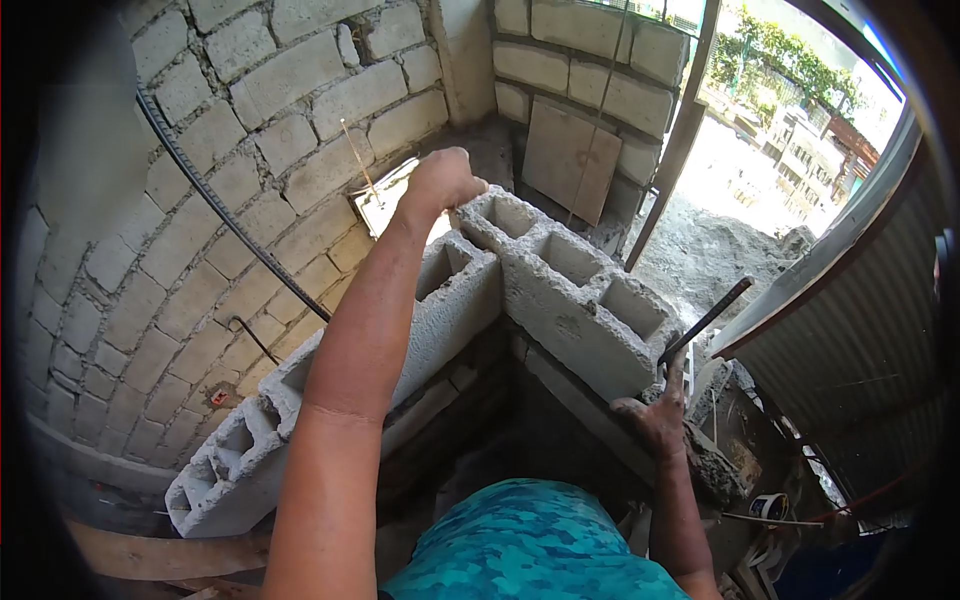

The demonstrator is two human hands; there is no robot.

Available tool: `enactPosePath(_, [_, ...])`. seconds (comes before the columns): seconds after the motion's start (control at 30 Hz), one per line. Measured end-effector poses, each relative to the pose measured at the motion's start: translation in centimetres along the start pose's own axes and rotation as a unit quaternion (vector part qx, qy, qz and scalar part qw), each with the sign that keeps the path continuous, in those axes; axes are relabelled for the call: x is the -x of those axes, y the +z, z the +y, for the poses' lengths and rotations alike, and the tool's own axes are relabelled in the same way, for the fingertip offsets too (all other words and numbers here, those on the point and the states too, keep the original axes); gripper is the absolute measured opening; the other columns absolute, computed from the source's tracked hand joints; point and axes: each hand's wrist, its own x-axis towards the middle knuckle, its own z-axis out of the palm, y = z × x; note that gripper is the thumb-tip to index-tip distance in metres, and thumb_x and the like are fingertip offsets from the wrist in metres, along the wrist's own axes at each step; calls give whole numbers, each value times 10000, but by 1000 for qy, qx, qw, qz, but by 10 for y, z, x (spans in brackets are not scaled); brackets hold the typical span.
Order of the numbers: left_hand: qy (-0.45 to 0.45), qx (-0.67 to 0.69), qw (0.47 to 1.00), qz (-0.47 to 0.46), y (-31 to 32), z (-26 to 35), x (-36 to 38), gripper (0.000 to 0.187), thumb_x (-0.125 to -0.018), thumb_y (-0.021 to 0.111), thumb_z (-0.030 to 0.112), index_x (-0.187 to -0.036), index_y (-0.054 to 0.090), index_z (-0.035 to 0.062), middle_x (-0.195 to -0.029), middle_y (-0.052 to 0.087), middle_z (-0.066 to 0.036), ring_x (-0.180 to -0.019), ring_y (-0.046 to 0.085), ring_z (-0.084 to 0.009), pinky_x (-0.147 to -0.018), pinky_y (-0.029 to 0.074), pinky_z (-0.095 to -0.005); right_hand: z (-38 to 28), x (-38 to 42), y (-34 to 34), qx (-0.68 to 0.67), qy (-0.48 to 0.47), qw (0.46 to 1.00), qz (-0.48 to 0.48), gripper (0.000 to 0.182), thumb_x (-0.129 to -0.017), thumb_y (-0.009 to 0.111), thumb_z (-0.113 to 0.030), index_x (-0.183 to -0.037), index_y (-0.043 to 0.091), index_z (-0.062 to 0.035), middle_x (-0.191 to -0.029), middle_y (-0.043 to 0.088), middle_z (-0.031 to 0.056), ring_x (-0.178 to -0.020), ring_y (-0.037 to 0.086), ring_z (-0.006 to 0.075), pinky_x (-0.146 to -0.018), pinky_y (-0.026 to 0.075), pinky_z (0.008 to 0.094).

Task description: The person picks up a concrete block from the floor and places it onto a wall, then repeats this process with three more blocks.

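Observation:
A grey hollow concrete block point(575, 322), its open cells facing up, sits on a low course of blocks and meets another row at a corner. My left hand point(445, 180) is closed at the block's far end, with its fingertips hidden behind the edge. My right hand point(658, 418) clasps the near end, thumb on the inner face side and fingers at the end face. Dark rebar point(708, 318) sticks up right beside those fingers. Under my left forearm runs the other row of hollow blocks point(450, 315), reaching toward the lower left.
A block wall point(240, 200) with rough mortar joints rises on the left, a bent rebar point(215, 200) in front of it. A flat board point(570, 160) leans in the back corner. Corrugated metal sheet point(840, 370) stands at right, near a small bucket point(768, 507).

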Motion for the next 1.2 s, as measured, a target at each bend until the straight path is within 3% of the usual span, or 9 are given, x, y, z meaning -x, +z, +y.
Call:
enactPosePath(0.2, [246,-93,953,148,52,15,-7,317,-736,620,78,-1047,627,19,-1003,678,-207,-968,652,-368,-870,513,-445,24,-4,20,-13,-46,999,20,1503,-495,883,-593,-1511,21,101,-1559,177,326,-1464,211,402,-1189,238,416])
enactPosePath(0.3, [340,-157,927,10,59,19,-25,448,-726,588,41,-1173,604,23,-1076,666,-222,-1033,634,-386,-914,509,-437,40,-1,30,20,-30,999,22,1492,-500,889,-582,-1510,30,102,-1556,185,325,-1464,215,402,-1187,243,415])
enactPosePath(0.4, [219,-153,951,-153,44,33,-37,525,-724,563,20,-1248,590,31,-1110,664,-232,-1077,621,-404,-945,503,-432,48,-1,34,49,-67,996,38,1455,-527,900,-544,-1511,42,100,-1548,208,322,-1449,246,418,-1178,260,425])
enactPosePath(0.47, [221,-129,954,-153,46,31,-52,519,-720,637,49,-1236,615,7,-1152,677,-206,-1087,650,-335,-927,517,-405,41,-4,30,26,-55,997,38,1430,-543,905,-521,-1510,54,98,-1540,228,319,-1436,269,427,-1171,271,436])
enactPosePath(0.6, [109,358,924,82,8,39,-30,457,-808,725,186,-1190,623,-43,-1069,689,-137,-1015,649,-215,-913,500,-318,38,-8,16,16,-88,996,13,1366,-575,917,-462,-1508,89,94,-1514,283,311,-1399,327,444,-1146,305,459])
enactPosePath(0.73, [113,484,856,146,-29,69,56,352,-866,699,159,-1168,642,-13,-1008,684,-97,-975,634,-161,-904,497,-295,29,-12,9,-7,-79,997,-3,1349,-577,922,-451,-1503,107,96,-1499,307,311,-1385,349,442,-1135,320,458])
enactPosePath(0.87, [167,410,891,-103,-13,71,131,282,-896,669,102,-1167,650,23,-977,680,-31,-943,625,-117,-856,504,-279,41,-7,15,-8,-61,998,-11,1334,-587,921,-447,-1499,118,103,-1481,328,318,-1374,358,451,-1129,332,455])
enactPosePath(1.07, [130,179,920,-322,118,37,183,423,-863,698,310,-1158,658,8,-1138,677,-195,-1051,653,-304,-938,493,-377,35,-10,16,7,-41,999,-5,1339,-590,916,-459,-1490,114,123,-1475,326,330,-1381,347,455,-1131,330,449])
enactPosePath(1.2, [86,301,928,-203,115,35,179,383,-868,695,247,-1146,656,-13,-1140,683,-170,-1058,651,-277,-946,485,-364,22,-9,6,-1,-21,1000,-18,1355,-584,910,-477,-1497,101,115,-1501,289,334,-1394,329,455,-1135,326,444])
